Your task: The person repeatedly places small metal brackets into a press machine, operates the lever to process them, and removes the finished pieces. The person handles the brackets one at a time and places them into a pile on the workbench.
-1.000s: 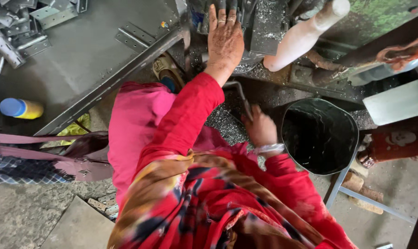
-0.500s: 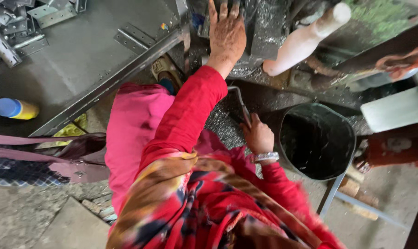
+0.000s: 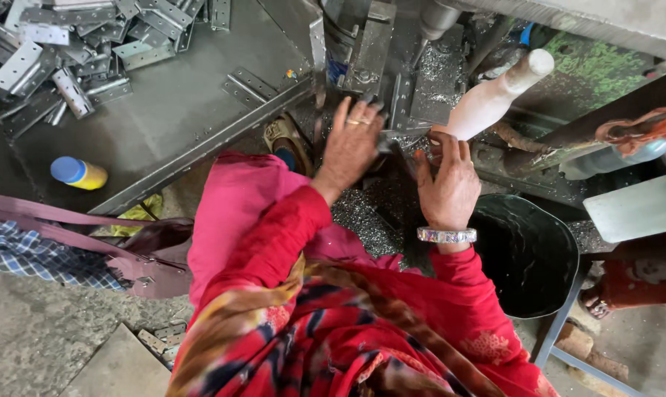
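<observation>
Two hands meet at the foot of the press. The left hand (image 3: 351,143) lies spread, fingers (image 3: 340,114) fanned wide and pressed flat on a small dark metal piece (image 3: 386,144) that sits on the gritty bed just below the steel die block (image 3: 362,51). The right hand (image 3: 444,184) comes in from the right with its fingers half curled toward the same piece; whether they actually pinch it I cannot tell, since the knuckles hide the tips. A beaded bangle (image 3: 446,235) rings that wrist.

The piece looks like stamped plate: stiff, fairly light, with sharp edges and probably an oily film (the metal chips (image 3: 362,217) around it suggest as much). It is best taken by its long edges, fingertips kept off the burrs.

Outward from the hands: a pale lever handle (image 3: 494,95) slants up on the right, a black bucket (image 3: 528,254) stands near right, a heap of grey brackets (image 3: 68,51) lies far left on the steel table (image 3: 178,110), and a yellow bottle with blue cap (image 3: 77,173) rests at the left.

Against the earlier frames, the left hand has dropped down from high on the machine, and the right hand has risen from beside the bucket to join it.
</observation>
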